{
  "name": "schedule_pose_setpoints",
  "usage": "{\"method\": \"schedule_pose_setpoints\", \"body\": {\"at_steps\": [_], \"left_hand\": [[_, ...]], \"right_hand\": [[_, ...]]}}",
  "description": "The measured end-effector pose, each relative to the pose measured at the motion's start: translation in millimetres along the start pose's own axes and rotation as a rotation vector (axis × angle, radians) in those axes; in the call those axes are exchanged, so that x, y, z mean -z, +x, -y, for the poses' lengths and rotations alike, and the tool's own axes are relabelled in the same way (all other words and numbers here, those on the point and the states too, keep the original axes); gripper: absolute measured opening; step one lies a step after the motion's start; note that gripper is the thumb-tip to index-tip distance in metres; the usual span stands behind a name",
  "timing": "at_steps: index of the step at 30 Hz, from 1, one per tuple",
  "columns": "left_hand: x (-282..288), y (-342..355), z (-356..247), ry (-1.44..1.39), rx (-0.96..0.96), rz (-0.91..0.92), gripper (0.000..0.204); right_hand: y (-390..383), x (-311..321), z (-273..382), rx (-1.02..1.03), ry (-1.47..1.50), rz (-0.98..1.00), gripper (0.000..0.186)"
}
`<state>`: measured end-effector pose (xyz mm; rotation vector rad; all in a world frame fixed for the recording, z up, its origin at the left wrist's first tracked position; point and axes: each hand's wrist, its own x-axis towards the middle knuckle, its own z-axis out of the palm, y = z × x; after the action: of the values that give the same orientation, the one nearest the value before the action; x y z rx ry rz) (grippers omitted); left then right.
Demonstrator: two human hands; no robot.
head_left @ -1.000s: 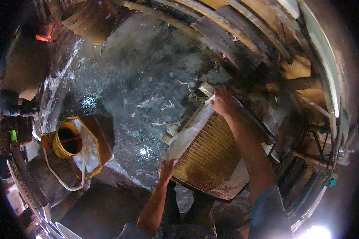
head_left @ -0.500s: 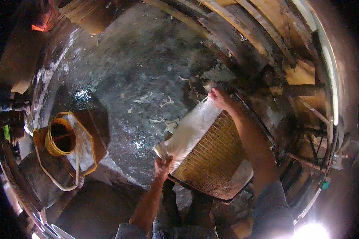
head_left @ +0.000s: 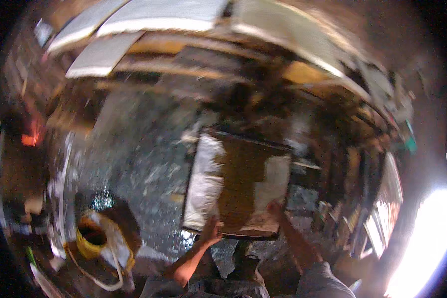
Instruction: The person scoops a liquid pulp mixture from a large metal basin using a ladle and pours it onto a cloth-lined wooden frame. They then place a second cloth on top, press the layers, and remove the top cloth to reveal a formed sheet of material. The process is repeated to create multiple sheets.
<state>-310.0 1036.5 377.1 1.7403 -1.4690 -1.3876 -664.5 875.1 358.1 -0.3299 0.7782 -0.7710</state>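
Note:
In front of me lies a shallow rectangular tray with a dark rim. Its brown bottom shows down the middle. A crumpled white cloth covers the left side, and white cloth also lies along the right side. At the tray's near left corner is my left hand, by the lower end of the left cloth. My right hand is over the near part of the right cloth. Motion blur hides the fingers of both hands, so I cannot tell whether they grip anything.
A yellow bucket stands at the lower left beside a pale hose-like loop. Wet grey floor spreads left of the tray. Beams and pale panels line the far side. Bright light enters at the right.
The view has turned to the right. The white cloth, earlier stretched between both hands above the tray, now lies along its left side. My right hand has come down to the tray's near right.

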Motion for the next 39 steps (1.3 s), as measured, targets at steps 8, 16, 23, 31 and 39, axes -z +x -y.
{"method": "schedule_pose_setpoints", "body": {"at_steps": [8,16,23,31,39], "left_hand": [[-70.2,145.7,-242.8,-0.269,-0.042,0.066,0.024],[-229.3,260.2,-583.7,-0.109,-0.132,-0.110,0.072],[-282.0,165.7,-575.9,-0.163,-0.234,-0.107,0.064],[-148.0,-48.5,-454.8,-0.051,0.047,-0.257,0.052],[-62.2,-146.3,-228.1,-0.302,0.296,-0.627,0.038]], "right_hand": [[-358.8,59.5,-71.8,-0.190,-0.327,-0.925,0.017],[-516.7,101.9,-73.2,0.322,0.250,-1.236,0.013],[-565.4,126.7,113.4,0.859,-0.299,-1.195,0.015],[-567.4,23.4,301.5,0.670,-1.004,-0.969,0.051],[-458.4,-41.8,182.2,0.481,-0.710,-0.784,0.035]]}}
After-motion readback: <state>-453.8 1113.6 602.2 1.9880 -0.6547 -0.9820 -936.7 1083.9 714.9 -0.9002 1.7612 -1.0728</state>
